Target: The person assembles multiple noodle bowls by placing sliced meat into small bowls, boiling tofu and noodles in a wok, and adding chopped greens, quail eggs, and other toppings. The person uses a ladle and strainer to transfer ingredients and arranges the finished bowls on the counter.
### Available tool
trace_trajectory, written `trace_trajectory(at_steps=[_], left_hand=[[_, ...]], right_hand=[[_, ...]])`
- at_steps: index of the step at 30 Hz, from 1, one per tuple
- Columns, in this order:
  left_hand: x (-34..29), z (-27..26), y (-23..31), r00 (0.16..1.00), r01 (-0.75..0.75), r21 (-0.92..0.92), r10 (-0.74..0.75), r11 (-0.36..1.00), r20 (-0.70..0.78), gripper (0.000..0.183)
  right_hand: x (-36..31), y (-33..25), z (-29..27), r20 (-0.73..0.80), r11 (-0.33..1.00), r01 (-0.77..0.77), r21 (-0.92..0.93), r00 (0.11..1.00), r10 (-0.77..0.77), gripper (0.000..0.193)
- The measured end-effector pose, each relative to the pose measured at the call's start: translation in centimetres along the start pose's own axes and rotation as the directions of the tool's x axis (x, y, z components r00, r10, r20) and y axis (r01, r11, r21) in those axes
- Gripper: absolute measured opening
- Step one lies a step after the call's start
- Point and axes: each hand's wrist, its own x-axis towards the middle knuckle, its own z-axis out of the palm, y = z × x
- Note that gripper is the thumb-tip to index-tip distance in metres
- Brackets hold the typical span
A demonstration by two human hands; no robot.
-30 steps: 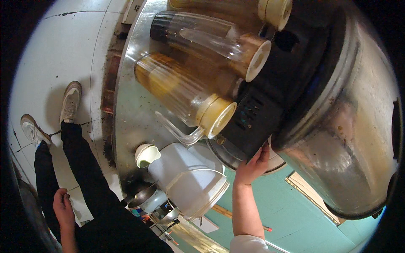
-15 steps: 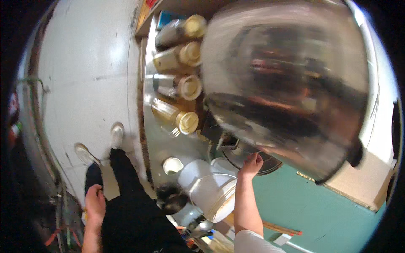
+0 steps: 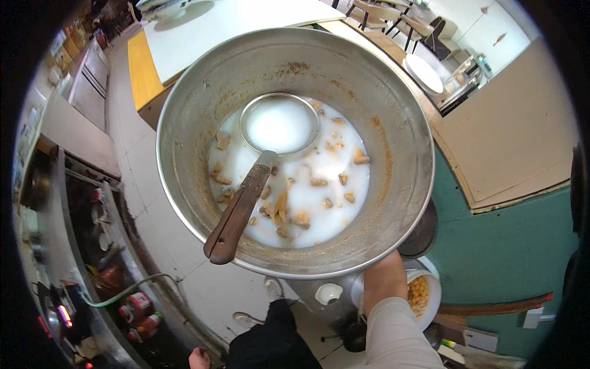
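Observation:
A large steel pot (image 3: 405, 154) fills the middle of the view, its mouth turned up toward me. In it, milky white liquid (image 3: 307, 230) holds several brownish food pieces. A round-bowled ladle (image 3: 239, 203) rests in the pot, its bowl in the liquid and its dark wooden handle leaning over the near rim. My right hand (image 3: 387, 273) reaches up to the pot's near right side, where the rim hides its fingers; whether it grips the pot does not show. Only a bit of my left hand (image 3: 200, 358) appears at the lower edge, away from the pot, its fingers mostly cut off.
Right of my forearm stands a white bucket (image 3: 435, 295) with yellow pieces inside. A small white cup (image 3: 329, 294) sits left of that forearm. Beyond the pot is a white-topped table (image 3: 246, 21); a white plate (image 3: 423, 74) lies at far right. Metal shelving (image 3: 80, 227) lines the left.
The view has swung, so the pot's inside, the liquid and the ladle now show instead of its blurred outer side. My right hand's fingers have gone behind the rim; my left hand sits lower.

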Motion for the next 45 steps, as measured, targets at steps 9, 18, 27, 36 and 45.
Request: trace_trajectory(at_steps=[9,18,27,36,45], left_hand=[[-1.6,-6.1,1.4,0.973,-0.162,0.114,0.178,0.980,-0.150,0.027],[-2.6,-18.5,15.4,0.785,-0.526,0.063,0.513,0.848,-0.346,0.023],[-7.4,-30.4,22.4,0.366,-0.831,0.277,0.849,0.482,-0.382,0.026],[-10.5,-40.0,33.3,0.047,-0.937,0.298,0.911,0.182,-0.411,0.016],[-10.0,-40.1,49.5,0.517,-0.745,0.583,0.833,0.324,0.199,0.046]], right_hand=[[2.1,3.1,2.8,0.003,0.958,-0.002,0.286,1.000,0.001,0.037],[1.1,-1.4,4.5,-0.034,0.888,0.204,0.413,0.977,-0.209,0.040],[-9.3,-12.5,12.2,-0.392,0.795,0.452,0.405,0.871,-0.296,0.081],[-23.2,-25.9,16.2,-0.500,0.764,0.636,0.112,0.700,-0.510,0.080],[-43.5,-32.1,19.1,-0.423,0.366,0.813,-0.453,0.166,-0.891,0.066]])
